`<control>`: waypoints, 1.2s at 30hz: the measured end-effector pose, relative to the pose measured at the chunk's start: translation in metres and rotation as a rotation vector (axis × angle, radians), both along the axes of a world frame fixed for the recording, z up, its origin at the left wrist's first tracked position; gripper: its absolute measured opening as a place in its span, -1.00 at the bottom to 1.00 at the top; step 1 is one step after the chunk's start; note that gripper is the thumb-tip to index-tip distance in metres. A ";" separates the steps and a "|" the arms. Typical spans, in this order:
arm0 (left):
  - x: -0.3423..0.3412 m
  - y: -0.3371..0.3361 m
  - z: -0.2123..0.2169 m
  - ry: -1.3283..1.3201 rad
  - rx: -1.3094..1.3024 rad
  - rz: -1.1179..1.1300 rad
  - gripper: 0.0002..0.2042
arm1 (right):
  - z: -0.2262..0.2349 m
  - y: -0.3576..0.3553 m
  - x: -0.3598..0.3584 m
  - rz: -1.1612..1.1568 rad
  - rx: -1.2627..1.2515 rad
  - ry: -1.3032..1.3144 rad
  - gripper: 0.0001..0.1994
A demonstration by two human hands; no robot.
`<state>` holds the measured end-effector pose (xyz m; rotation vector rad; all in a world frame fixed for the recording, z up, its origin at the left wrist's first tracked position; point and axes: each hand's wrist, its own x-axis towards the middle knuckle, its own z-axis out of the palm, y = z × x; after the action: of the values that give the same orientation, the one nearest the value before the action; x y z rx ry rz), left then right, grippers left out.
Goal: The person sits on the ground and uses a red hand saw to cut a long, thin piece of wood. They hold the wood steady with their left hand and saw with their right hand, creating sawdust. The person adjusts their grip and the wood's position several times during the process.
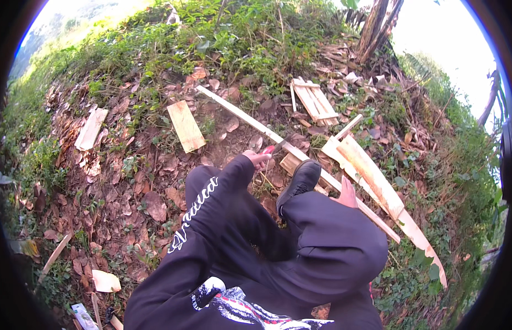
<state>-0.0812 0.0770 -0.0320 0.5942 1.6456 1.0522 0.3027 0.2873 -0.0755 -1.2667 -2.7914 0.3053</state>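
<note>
A long, thin wooden strip (247,119) lies slantwise from the upper left to the lower right, propped over a short wooden block (290,163). My left hand (258,159) is closed around the red handle of a saw-like tool (270,149). Its dark blade meets the strip just ahead of my shoe; the exact kind of blade is hard to make out. My shoe (304,177) presses on the strip to the right of the tool. Beyond my bent knee, my right hand (347,193) rests at the strip with fingers stretched out; its wrist is hidden.
A flat board (186,126) lies left of the strip, another board (91,128) farther left. A slatted wooden piece (315,102) sits at the upper right. A long curved slab (371,176) lies beside my right hand. Leaves and weeds cover the sloping ground; a tree trunk (377,30) stands behind.
</note>
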 end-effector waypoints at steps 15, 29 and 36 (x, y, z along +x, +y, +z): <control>0.029 -0.031 -0.001 -0.278 0.354 0.047 -0.80 | -0.059 0.031 -0.093 0.038 -0.072 -0.015 -0.12; 0.042 -0.050 0.005 -0.141 0.296 0.118 -0.83 | -0.064 0.010 -0.097 0.075 0.009 0.012 -0.29; 0.071 -0.063 0.017 -0.017 0.289 0.023 -0.79 | -0.095 0.023 -0.053 0.108 0.158 0.003 -0.24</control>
<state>-0.0098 0.0137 -0.0149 0.7534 1.4995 1.3204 0.2495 0.3106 -0.1703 -1.0838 -2.8218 0.0894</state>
